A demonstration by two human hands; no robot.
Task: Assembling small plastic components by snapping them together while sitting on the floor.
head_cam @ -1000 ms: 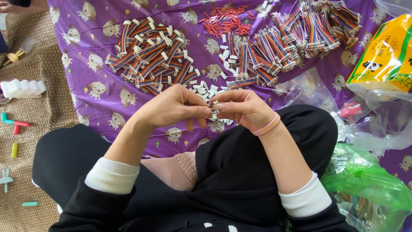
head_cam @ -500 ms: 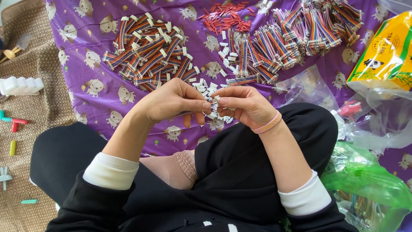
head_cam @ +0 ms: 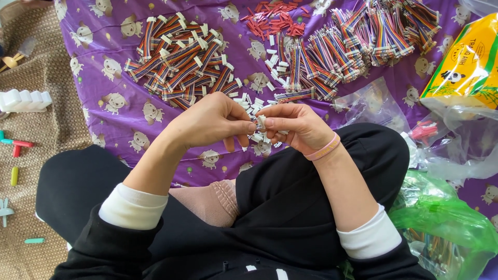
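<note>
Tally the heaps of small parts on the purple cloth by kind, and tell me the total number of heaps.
Rainbow ribbon-cable heaps: 2, left heap and right heap
Red-piece heaps: 1, red pieces
Loose white connector scatters: 1, white connectors
Total: 4 heaps

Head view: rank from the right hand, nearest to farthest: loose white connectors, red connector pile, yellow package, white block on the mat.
From the right hand:
1. Loose white connectors, on the purple cloth just past the fingertips.
2. Red connector pile, straight ahead at the cloth's far edge.
3. Yellow package, far right.
4. White block, far left on the woven mat.
</note>
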